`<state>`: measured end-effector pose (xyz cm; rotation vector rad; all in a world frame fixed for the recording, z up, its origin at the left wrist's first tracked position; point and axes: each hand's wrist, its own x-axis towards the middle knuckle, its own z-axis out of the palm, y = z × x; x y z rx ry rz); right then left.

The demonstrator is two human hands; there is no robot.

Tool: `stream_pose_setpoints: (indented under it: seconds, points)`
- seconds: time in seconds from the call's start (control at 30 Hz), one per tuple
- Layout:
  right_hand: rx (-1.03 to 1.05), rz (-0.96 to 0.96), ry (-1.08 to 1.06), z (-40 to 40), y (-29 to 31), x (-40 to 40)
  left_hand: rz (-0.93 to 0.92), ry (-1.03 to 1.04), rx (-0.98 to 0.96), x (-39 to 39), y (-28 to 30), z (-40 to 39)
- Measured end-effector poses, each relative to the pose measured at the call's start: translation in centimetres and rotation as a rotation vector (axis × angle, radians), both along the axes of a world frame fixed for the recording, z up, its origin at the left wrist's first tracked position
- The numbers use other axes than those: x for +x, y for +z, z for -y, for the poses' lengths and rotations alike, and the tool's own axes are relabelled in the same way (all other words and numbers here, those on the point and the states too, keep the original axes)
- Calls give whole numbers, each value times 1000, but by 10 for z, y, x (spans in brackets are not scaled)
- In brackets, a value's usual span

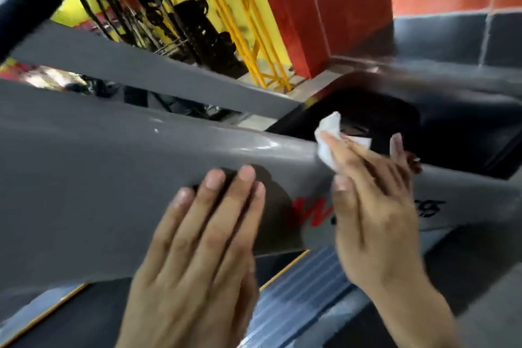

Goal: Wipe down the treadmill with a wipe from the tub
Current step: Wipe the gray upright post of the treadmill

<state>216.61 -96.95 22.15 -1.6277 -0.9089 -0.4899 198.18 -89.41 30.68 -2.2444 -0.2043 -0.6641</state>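
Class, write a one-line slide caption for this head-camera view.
Right hand presses a white wipe on the grey treadmill frame; left hand rests flat.

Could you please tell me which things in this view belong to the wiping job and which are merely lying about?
Part of the job:
white wipe under the right hand
grey treadmill frame
left hand flat on the frame

Just there:
weight machines
yellow ladder frame
red pillar
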Motion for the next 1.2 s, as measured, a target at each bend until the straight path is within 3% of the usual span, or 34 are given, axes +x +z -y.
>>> stream_pose_setpoints:
  seconds: [0.1, 0.3, 0.4, 0.67, 0.87, 0.97, 1.07, 1.2]
  points:
    - [-11, -81, 118, 1, 29, -16, -46, 40, -47, -20, 23, 0]
    - [-19, 47, 524, -19, 143, -61, -231, 48, -135, -43, 60, -1]
    - [-130, 84, 580, -14, 154, -58, -251, 51, -206, -38, 64, 4]
    - [-554, -219, 210, 61, 36, 41, -353, 123, -395, 22, 64, 38]
    - [-589, -225, 133, 42, 17, 60, -422, 115, -527, 76, 42, 55]
    - [-700, -257, 15, 41, 6, 79, -507, 170, -607, 108, 21, 59]
    - [-797, -234, 42, 50, -3, 101, -516, 220, -652, 136, 9, 59]
    - [-659, -313, -53, 62, 1, 126, -525, 258, -683, 164, 7, 59]
